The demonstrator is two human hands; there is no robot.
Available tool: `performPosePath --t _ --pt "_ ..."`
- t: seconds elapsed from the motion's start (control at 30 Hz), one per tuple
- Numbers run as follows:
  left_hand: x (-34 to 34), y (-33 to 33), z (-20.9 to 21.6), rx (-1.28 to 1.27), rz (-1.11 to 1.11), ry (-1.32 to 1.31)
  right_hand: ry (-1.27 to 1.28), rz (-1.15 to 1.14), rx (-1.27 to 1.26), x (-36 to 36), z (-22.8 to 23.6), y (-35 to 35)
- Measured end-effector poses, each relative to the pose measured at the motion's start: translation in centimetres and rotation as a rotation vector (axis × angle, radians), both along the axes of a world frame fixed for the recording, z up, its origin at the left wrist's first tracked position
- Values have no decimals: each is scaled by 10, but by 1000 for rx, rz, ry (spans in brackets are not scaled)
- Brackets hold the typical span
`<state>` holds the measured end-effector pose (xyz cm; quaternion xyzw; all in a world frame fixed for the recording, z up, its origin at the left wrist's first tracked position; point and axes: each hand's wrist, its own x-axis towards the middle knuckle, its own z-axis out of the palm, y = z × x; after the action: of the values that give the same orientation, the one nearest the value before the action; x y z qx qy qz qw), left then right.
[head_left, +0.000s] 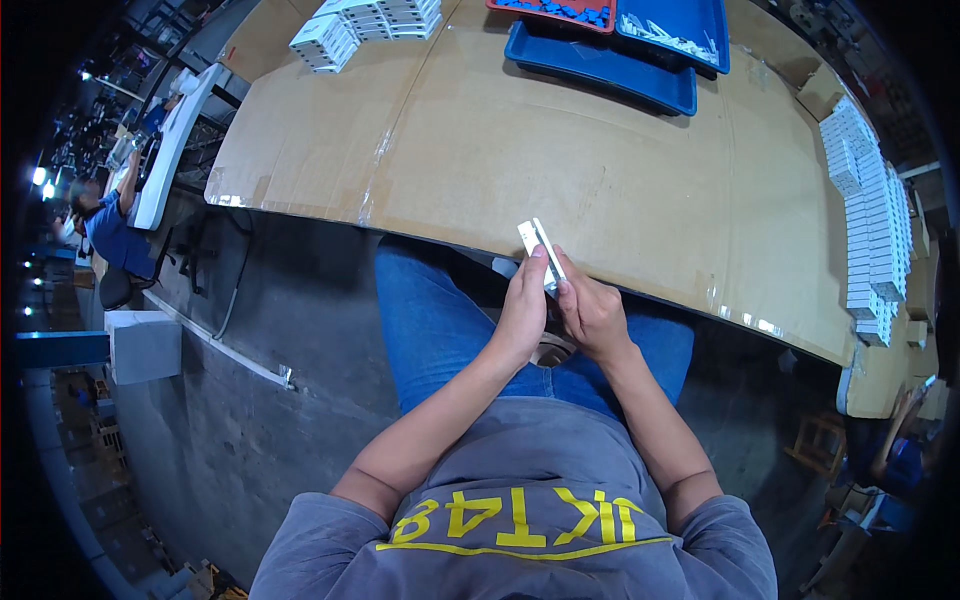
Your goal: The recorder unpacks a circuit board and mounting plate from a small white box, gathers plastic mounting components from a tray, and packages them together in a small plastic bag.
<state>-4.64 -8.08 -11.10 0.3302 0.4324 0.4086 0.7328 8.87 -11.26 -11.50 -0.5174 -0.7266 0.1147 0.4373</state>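
Between my hands, just over the near table edge, is a small white rectangular plastic piece (533, 236) with a dark slot along it. My left hand (525, 305) is closed on its left side, thumb laid along it. My right hand (594, 308) is closed around its right side and lower end, fingers bent. The upper end sticks out past my fingertips; the lower end is mostly hidden by my hands. Whether it is one part or two fitted together, I cannot tell.
A cardboard-covered table (480, 150) spans ahead. At its far side are an empty blue tray (600, 75), a red tray (560, 12) of blue parts and a blue tray (680, 40) of white parts. White stacks (365, 25) stand far left, more stacks (868, 225) right. A person (120, 235) sits left.
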Motion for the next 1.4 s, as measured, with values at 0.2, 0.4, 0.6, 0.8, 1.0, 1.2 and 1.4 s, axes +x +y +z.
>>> performPosePath --t 0.2,0.4,0.6,0.8,1.0,1.2,1.4 --pt "-11 24 27 -119 -141 96 236 -12 -342 6 29 6" --pt "-17 33 43 -137 -294 108 537 -51 -426 12 29 12" --pt "-21 23 32 367 -178 7 702 -73 -450 20 29 14" --pt "-21 24 36 665 -275 144 916 35 -673 14 65 11" --pt "-13 24 33 519 -139 -245 933 122 -407 -5 59 9" --pt "10 18 46 508 63 12 580 -9 -250 -21 52 -1" --pt "16 17 46 560 83 -85 437 -62 -21 -34 43 -7"
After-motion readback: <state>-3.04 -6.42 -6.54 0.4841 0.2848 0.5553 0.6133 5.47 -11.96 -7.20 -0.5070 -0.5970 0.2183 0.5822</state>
